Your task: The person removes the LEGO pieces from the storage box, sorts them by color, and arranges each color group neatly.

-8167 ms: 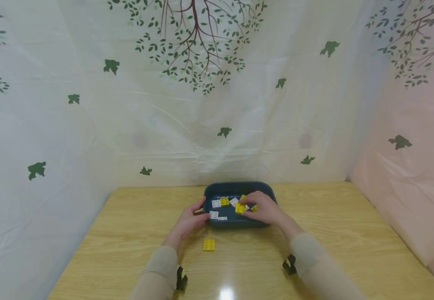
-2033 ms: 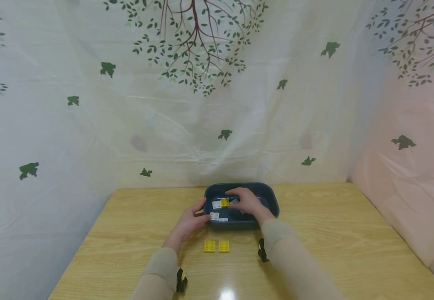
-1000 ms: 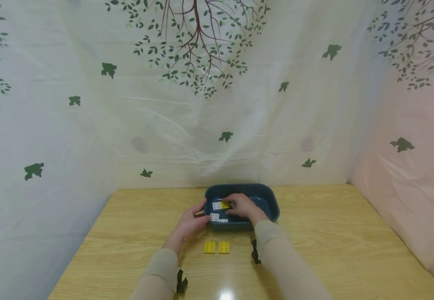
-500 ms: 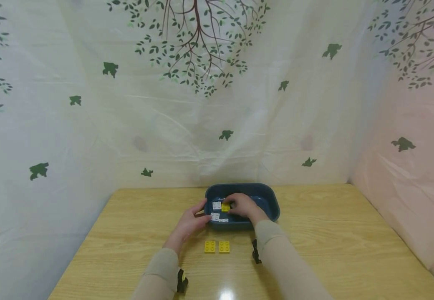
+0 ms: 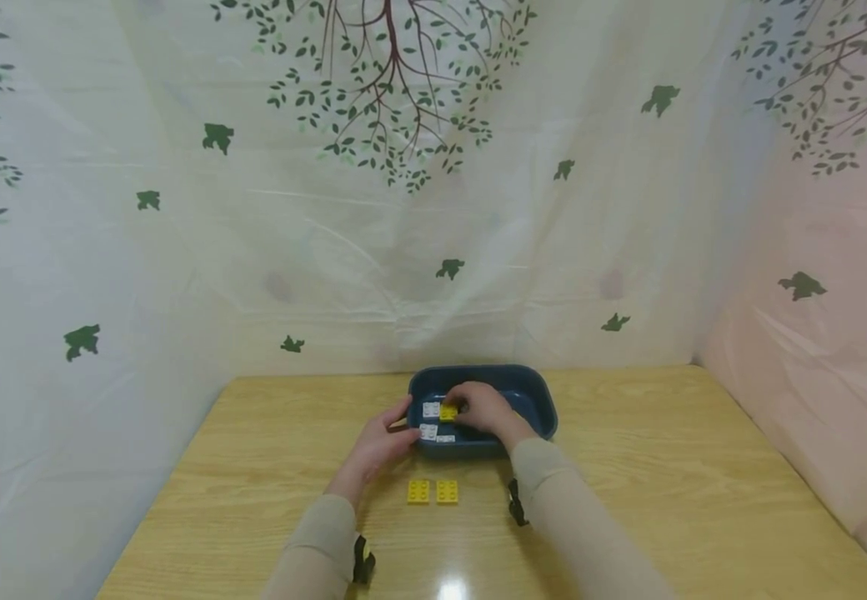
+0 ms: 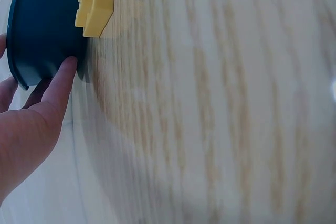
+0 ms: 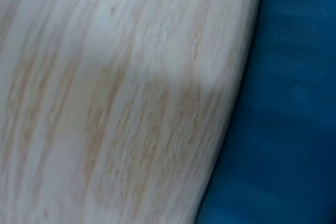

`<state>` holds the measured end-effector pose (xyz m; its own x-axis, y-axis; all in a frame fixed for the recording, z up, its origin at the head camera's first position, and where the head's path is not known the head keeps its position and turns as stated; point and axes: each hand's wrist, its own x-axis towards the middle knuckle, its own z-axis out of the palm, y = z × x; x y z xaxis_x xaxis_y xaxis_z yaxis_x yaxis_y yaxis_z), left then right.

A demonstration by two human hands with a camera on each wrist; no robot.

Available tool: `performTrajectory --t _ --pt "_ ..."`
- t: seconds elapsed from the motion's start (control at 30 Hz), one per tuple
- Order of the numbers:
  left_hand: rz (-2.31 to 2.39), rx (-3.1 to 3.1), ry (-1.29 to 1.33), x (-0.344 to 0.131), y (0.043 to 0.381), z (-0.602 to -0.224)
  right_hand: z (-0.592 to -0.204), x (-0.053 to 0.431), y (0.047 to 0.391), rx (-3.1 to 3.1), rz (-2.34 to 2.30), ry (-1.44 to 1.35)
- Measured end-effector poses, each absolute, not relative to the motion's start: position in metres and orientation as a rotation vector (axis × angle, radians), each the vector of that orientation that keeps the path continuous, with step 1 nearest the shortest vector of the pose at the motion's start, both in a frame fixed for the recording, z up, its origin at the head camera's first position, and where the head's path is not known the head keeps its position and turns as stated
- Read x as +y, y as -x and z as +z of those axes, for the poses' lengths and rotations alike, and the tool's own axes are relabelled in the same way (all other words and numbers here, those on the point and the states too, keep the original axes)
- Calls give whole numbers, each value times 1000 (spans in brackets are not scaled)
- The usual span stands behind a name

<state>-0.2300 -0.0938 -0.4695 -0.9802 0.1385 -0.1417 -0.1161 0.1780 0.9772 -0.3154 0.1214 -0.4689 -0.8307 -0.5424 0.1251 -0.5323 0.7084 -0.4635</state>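
Observation:
In the head view, my left hand (image 5: 379,442) rests against the left end of a dark blue tray (image 5: 478,450), thumb and fingers spread along its outside. The left wrist view shows that thumb (image 6: 62,85) straight against the tray's outer wall (image 6: 44,30). My right hand (image 5: 484,410) reaches inside the tray and pinches a yellow toy brick (image 5: 448,413) between thumb and fingers; part of the brick is hidden. Beside it lie white toy bricks (image 5: 431,409). Two yellow bricks (image 5: 418,492) sit side by side on the table in front of the tray.
The wooden table (image 5: 253,483) extends to both sides of the tray. Behind it hangs a pale curtain (image 5: 328,292) with printed leaves, close to the tray's back. In the right wrist view, only table and the tray's blue wall (image 7: 283,103) show.
A second yellow brick has come to stand beside the first on the table. My right hand has moved left inside the tray and closed on another yellow brick. My left hand has stayed put.

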Motion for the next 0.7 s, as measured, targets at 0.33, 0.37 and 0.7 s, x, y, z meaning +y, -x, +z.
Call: performTrajectory --t 0.33,0.37,0.7 --pt "1858 2277 15 -97 238 -475 -464 129 315 2835 -954 814" --pt "1852 2283 13 -97 238 -475 -462 130 314 2829 -974 804" --pt "1874 2259 -17 -100 242 -474 -458 148 303 2824 -1070 758"
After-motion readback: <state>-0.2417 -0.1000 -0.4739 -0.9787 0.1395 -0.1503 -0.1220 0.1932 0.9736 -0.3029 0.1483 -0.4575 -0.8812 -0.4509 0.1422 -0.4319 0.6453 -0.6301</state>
